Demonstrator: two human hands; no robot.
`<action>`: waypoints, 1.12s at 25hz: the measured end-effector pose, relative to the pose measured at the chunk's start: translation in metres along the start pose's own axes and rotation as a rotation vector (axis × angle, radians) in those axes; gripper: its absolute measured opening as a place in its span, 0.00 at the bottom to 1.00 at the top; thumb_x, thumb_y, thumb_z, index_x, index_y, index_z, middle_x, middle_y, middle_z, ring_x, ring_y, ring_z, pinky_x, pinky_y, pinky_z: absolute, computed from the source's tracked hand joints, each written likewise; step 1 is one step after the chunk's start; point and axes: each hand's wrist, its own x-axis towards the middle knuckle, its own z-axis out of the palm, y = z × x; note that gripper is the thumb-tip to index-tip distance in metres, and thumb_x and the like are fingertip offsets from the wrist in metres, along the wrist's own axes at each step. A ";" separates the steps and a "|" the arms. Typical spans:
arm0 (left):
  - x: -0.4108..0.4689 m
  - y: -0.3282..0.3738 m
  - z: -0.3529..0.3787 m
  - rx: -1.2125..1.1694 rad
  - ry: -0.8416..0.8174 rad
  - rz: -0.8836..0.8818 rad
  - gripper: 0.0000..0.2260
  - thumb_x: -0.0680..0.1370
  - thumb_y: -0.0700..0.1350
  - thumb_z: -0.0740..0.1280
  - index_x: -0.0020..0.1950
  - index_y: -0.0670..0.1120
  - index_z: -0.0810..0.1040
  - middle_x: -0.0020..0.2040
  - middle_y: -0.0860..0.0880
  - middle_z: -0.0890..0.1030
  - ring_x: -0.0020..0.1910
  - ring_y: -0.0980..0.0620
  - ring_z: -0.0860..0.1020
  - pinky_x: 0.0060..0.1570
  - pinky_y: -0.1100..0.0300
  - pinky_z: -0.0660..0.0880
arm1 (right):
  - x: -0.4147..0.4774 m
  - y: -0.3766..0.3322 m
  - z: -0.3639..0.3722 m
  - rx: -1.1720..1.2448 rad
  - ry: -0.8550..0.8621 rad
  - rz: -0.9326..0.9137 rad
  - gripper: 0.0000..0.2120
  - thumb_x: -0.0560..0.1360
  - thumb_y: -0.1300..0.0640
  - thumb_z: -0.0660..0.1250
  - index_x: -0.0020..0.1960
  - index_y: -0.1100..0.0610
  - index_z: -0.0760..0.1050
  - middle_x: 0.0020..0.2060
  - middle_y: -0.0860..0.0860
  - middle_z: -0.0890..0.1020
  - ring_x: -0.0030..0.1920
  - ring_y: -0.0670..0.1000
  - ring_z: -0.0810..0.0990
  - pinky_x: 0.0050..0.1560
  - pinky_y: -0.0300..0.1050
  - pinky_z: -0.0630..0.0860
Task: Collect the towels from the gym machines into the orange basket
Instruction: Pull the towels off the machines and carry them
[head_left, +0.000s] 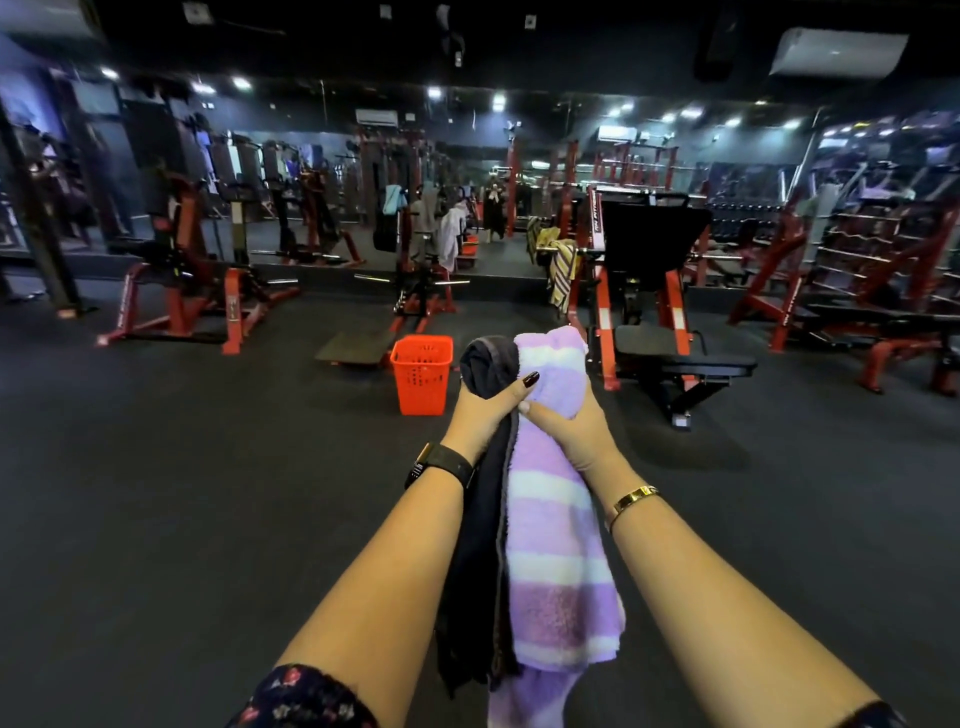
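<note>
My left hand (485, 410) grips a dark towel (475, 571) that hangs down between my forearms. My right hand (569, 423) is closed on a purple-and-white striped towel (558, 545) beside it. Both towels are held out in front of me, and the two hands touch. The orange basket (421, 374) stands on the floor just left of and beyond my hands; its inside is not visible. A yellow striped towel (562, 278) hangs on the machine to the right. Grey and blue towels (448, 234) hang on the machine behind the basket.
Red and black gym machines line the far side, with a bench machine (675, 358) close on the right and a low platform (358, 348) left of the basket. Dark rubber floor (182, 493) spreads between me and the basket. Mirrors cover the back wall.
</note>
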 end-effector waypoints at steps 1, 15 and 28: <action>0.027 -0.003 -0.006 -0.001 -0.003 -0.004 0.20 0.73 0.38 0.72 0.64 0.41 0.74 0.58 0.47 0.80 0.55 0.56 0.79 0.50 0.69 0.78 | 0.026 0.005 0.006 0.004 0.007 -0.011 0.33 0.61 0.46 0.76 0.64 0.48 0.72 0.60 0.47 0.79 0.62 0.48 0.77 0.66 0.53 0.73; 0.367 -0.101 -0.045 -0.047 0.012 0.070 0.14 0.73 0.33 0.69 0.56 0.46 0.77 0.52 0.52 0.81 0.47 0.64 0.81 0.50 0.69 0.77 | 0.362 0.151 0.034 0.052 -0.068 -0.043 0.45 0.60 0.38 0.78 0.72 0.50 0.66 0.66 0.49 0.77 0.67 0.49 0.74 0.69 0.58 0.70; 0.751 -0.230 -0.011 -0.023 0.090 0.080 0.16 0.69 0.39 0.75 0.55 0.45 0.79 0.52 0.50 0.81 0.51 0.54 0.80 0.56 0.57 0.75 | 0.717 0.291 -0.021 0.143 -0.133 -0.053 0.42 0.62 0.46 0.77 0.72 0.55 0.66 0.65 0.52 0.77 0.65 0.49 0.76 0.65 0.45 0.74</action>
